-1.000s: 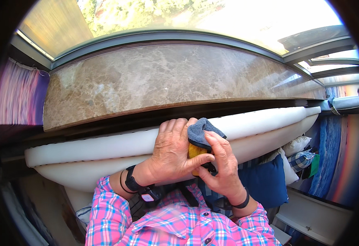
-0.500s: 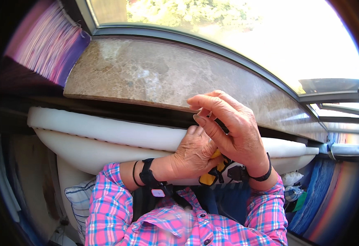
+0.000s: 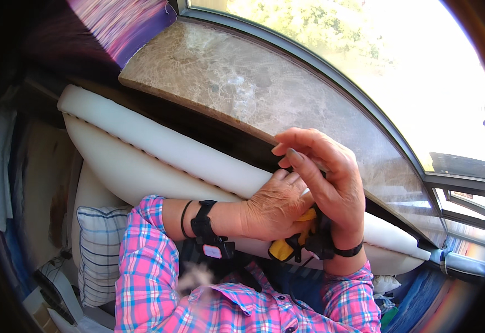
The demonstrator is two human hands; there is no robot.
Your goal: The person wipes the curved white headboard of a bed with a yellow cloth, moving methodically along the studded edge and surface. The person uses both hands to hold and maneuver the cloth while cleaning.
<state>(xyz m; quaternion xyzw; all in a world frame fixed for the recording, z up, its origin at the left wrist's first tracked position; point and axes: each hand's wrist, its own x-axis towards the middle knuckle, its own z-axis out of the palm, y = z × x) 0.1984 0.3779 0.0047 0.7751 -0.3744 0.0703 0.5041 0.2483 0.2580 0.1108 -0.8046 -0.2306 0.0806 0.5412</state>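
Observation:
My left hand [image 3: 275, 206] reaches across my front, its fingers curled inward by my right wrist. It is closed on a yellow-and-black object [image 3: 282, 248], whose kind I cannot make out; the hand partly covers it. A dark device [image 3: 320, 242] sits against that object and the inner side of my right wrist. Raised just above is my right hand [image 3: 334, 180], with bent, loose fingers and the thumb apart from them; nothing shows in it. Black bands circle both wrists, and a small device with a pale face [image 3: 213, 251] hangs from the left one.
Beyond my hands runs a white padded backrest [image 3: 159, 155], then a brown marbled sill [image 3: 214, 72] under a bright window [image 3: 414, 72]. A striped cushion [image 3: 102, 255] leans at the left. Purple patterned fabric [image 3: 126, 28] hangs far left.
My view has turned, so the sill and backrest now slant more steeply. Both hands sit slightly further right in the picture, still together, the left one still closed by the right wrist.

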